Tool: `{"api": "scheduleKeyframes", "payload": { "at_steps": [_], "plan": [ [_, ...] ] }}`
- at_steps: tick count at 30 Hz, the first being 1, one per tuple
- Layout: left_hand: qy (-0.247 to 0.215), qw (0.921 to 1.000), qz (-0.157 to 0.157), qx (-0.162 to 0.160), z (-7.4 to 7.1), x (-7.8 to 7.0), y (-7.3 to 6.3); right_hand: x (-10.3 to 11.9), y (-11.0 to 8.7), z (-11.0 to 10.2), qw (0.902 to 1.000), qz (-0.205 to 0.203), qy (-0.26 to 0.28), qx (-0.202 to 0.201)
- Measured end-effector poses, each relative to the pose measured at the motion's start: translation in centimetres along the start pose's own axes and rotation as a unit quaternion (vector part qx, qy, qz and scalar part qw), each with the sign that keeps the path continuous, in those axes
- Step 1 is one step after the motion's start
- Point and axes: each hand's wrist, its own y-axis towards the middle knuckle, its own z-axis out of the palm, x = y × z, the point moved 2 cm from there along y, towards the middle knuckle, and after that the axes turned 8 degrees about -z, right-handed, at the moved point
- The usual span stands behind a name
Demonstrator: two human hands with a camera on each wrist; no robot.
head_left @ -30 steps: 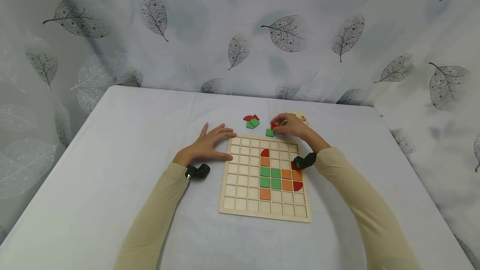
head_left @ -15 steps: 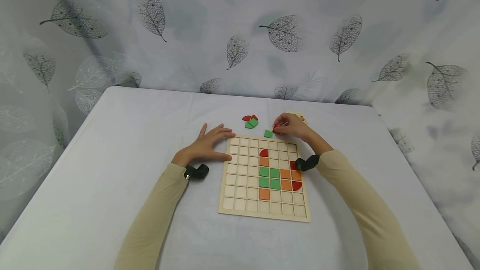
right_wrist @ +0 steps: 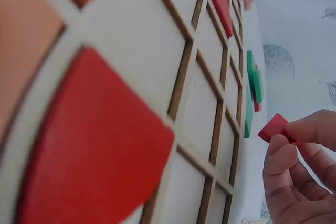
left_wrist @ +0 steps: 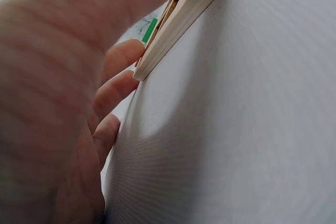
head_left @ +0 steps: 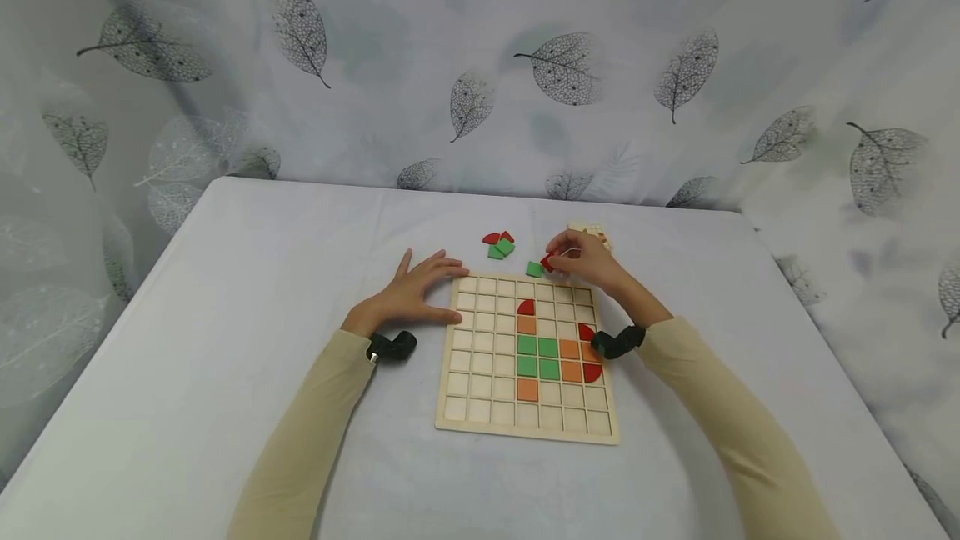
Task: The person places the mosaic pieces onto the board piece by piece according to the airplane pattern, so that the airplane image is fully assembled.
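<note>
My right hand (head_left: 588, 263) pinches a red tile (right_wrist: 273, 127) between thumb and fingers, above the table just beyond the far edge of the wooden grid board (head_left: 482, 363). The tile's full outline is partly hidden by the fingertips. My left hand (head_left: 408, 297) rests at the board's far left corner, thumb and fingers spread and touching its edge. Set in the board's cells are green square tiles (head_left: 527, 345), orange square tiles (head_left: 527, 390) and red quarter-round tiles (head_left: 527, 307). A loose green tile (head_left: 534, 269) lies beside the right hand.
Beyond the board lies a small pile with red tiles (head_left: 491, 238) and green tiles (head_left: 505, 247). A small patterned card (head_left: 597, 232) sits behind the right hand, partly covered by it. A leaf-print cloth (head_left: 360, 123) hangs behind the white table (head_left: 285, 273).
The right hand has lifted the red tile from next to the loose green tile and turned it a little; that green tile shifted slightly. The left hand stays at the board.
</note>
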Motion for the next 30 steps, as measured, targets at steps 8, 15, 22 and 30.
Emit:
{"api": "scheduleKeyframes", "payload": {
  "at_steps": [8,15,22,30],
  "plan": [
    [0.004,1.0,-0.005,0.003,0.3,0.3,0.2,1.1,-1.1,0.7,0.9995,-0.023,0.021,0.01],
    [0.004,1.0,-0.002,-0.002,0.2,0.4,0.3,2.2,-2.2,1.6,0.9993,-0.027,0.019,0.018],
    [0.003,1.0,-0.001,0.0,0.2,0.2,0.1,2.0,-3.0,2.2,0.9982,-0.041,0.024,0.035],
    [0.007,1.0,0.002,-0.003,0.0,0.2,0.0,2.6,-4.0,2.6,0.9965,-0.045,0.046,0.053]
  ]
}}
